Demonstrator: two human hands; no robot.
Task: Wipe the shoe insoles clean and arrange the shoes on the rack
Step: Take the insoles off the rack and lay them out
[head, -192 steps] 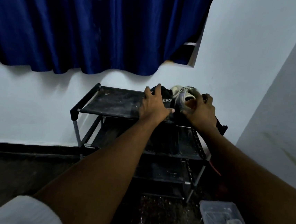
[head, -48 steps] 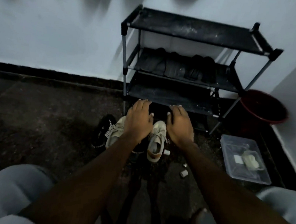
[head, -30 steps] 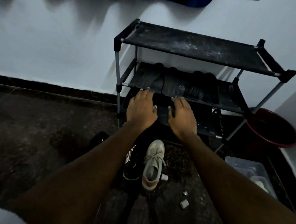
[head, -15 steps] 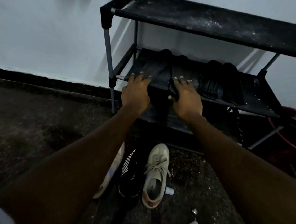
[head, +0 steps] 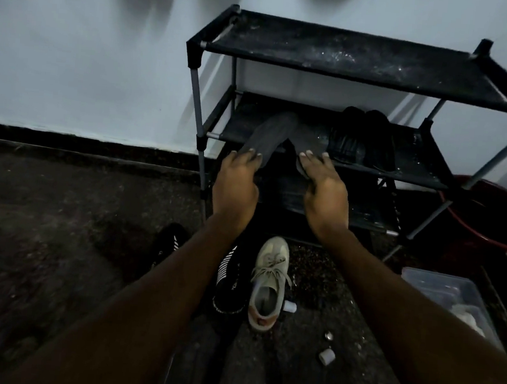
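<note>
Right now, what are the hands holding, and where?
Each pinches a dark insole by its near end: the left hand the left insole, the right hand the right insole.

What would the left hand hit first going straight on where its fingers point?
The left hand grips the dark insole, which runs along that line. Past it, probably the rack's middle shelf, then the wall; depth is unclear. The right hand grips a second insole.
</note>
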